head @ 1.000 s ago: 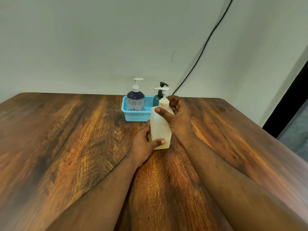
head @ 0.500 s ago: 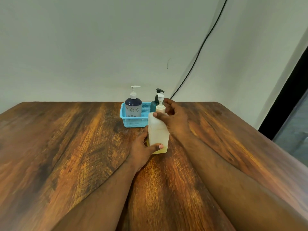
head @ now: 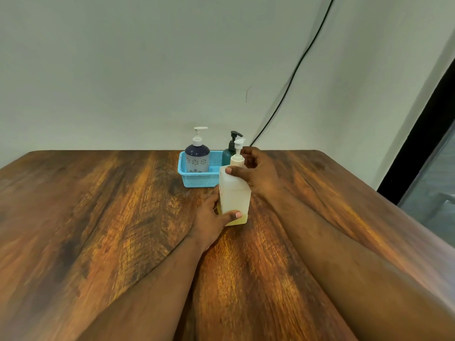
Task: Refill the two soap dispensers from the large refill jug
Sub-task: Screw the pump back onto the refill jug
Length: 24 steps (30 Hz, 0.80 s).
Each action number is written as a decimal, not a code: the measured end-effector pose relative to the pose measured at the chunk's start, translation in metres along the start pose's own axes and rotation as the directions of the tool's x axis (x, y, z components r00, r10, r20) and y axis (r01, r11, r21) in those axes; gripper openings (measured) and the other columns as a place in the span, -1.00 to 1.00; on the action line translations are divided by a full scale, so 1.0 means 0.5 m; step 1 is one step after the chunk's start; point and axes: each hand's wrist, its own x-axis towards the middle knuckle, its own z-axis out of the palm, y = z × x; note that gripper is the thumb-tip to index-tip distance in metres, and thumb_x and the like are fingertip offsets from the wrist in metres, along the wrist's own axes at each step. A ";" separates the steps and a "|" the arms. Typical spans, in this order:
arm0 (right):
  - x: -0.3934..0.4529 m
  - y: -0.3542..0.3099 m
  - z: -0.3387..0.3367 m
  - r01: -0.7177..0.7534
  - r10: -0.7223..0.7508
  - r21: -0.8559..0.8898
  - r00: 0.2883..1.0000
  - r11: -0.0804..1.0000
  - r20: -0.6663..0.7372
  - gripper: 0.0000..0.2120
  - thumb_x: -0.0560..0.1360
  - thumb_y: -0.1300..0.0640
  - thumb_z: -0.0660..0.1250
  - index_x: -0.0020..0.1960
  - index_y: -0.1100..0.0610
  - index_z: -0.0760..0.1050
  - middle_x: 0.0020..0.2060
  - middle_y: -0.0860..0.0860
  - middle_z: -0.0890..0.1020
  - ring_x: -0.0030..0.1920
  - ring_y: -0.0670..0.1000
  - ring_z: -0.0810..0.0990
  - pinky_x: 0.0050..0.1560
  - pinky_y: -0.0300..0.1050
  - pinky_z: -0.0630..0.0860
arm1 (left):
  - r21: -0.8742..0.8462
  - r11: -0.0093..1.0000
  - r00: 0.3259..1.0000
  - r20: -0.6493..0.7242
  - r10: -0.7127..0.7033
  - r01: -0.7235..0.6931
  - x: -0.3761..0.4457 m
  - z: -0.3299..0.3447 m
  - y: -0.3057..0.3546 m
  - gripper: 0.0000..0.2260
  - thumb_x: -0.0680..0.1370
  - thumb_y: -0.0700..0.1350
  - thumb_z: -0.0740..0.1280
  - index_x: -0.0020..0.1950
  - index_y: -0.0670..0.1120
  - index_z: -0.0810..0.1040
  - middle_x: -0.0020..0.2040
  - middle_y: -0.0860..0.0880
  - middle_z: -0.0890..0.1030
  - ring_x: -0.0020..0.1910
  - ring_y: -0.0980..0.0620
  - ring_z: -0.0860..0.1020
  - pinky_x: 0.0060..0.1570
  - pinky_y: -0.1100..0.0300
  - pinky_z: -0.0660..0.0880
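Wooden table (head: 98,230): bears everything here. Refill jug (head: 234,193): translucent, upright at centre, nearly empty, a thin yellow layer at its base; I judge it light, its plastic wall stiff yet smooth, so best held low on the body and at the neck. My right hand (head: 258,175), at 3 o'clock of the jug, wraps its shoulder, thumb across the front below the pump collar. My left hand (head: 211,217), at 7 o'clock, clasps the base. Blue basket (head: 194,179), at 11 o'clock: holds the floral dispenser (head: 197,156) and the dark green dispenser (head: 230,150).
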 end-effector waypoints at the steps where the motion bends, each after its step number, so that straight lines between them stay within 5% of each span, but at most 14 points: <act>1: 0.002 0.000 -0.007 -0.014 0.014 -0.005 0.998 1.000 0.056 -0.55 0.35 0.12 0.55 0.17 -0.05 0.47 0.00 -0.09 0.59 0.02 -0.10 0.56 -0.02 -0.16 0.58 | -0.002 1.000 1.000 0.004 0.002 -0.002 0.001 -0.001 -0.001 -0.29 0.38 -0.12 0.58 0.47 0.01 0.39 0.29 0.08 0.57 0.29 0.10 0.50 0.25 0.11 0.52; 5: 0.005 -0.008 -0.040 -0.130 0.085 0.166 0.964 0.978 0.253 -0.66 0.49 0.24 0.39 0.25 0.11 0.53 0.19 0.07 0.61 0.09 -0.02 0.62 0.04 -0.15 0.59 | 0.002 1.000 1.000 -0.003 -0.010 0.010 0.002 0.000 -0.003 -0.30 0.37 -0.12 0.59 0.47 0.00 0.40 0.28 0.07 0.57 0.30 0.07 0.50 0.29 0.02 0.51; 8: 0.005 -0.012 -0.026 -0.083 0.074 0.073 0.991 0.994 0.113 -0.61 0.39 0.21 0.51 0.18 0.15 0.51 0.07 0.04 0.65 0.01 -0.04 0.63 -0.13 -0.26 0.59 | 0.010 1.000 1.000 -0.014 -0.009 0.009 0.000 0.003 0.000 -0.29 0.38 -0.12 0.58 0.47 -0.01 0.39 0.29 0.05 0.57 0.29 0.06 0.50 0.29 0.00 0.51; 12: -0.002 -0.010 0.017 0.017 -0.019 -0.030 0.997 0.999 -0.080 -0.56 0.29 0.10 0.59 -0.03 0.07 0.36 -0.13 0.01 0.58 -0.17 -0.08 0.54 -0.21 -0.16 0.57 | 0.017 1.000 1.000 -0.017 -0.004 0.004 -0.004 0.003 0.005 -0.28 0.37 -0.11 0.59 0.48 -0.03 0.39 0.31 0.05 0.56 0.32 0.05 0.49 0.32 0.00 0.49; 16: -0.018 0.005 0.003 0.042 -0.045 0.046 0.997 0.998 0.062 -0.65 0.40 0.11 0.51 0.09 -0.06 0.43 -0.08 -0.21 0.56 -0.08 -0.18 0.56 -0.23 -0.40 0.51 | -0.018 1.000 1.000 0.003 -0.014 0.014 -0.006 0.003 0.008 -0.31 0.38 -0.13 0.58 0.46 0.00 0.39 0.28 0.09 0.56 0.31 0.07 0.49 0.31 0.03 0.48; 20: -0.023 0.031 -0.003 -0.010 -0.035 0.297 0.989 0.955 0.146 -0.72 0.56 0.22 0.29 0.27 0.09 0.48 0.01 -0.09 0.65 -0.02 -0.12 0.66 -0.15 -0.29 0.58 | -0.034 0.999 1.000 0.005 -0.008 0.008 -0.003 0.004 0.004 -0.33 0.32 -0.05 0.61 0.39 0.11 0.45 0.27 0.07 0.59 0.28 0.05 0.53 0.28 -0.07 0.52; 24: -0.009 0.031 0.024 -0.056 0.056 0.372 0.998 0.926 0.009 -0.69 0.44 0.25 0.45 0.16 0.15 0.51 0.03 0.04 0.64 0.03 0.08 0.66 -0.05 0.01 0.65 | -0.054 0.999 1.000 0.007 -0.003 0.003 0.000 0.002 0.001 -0.28 0.31 -0.03 0.61 0.43 0.07 0.43 0.28 0.08 0.59 0.29 0.06 0.53 0.28 -0.06 0.52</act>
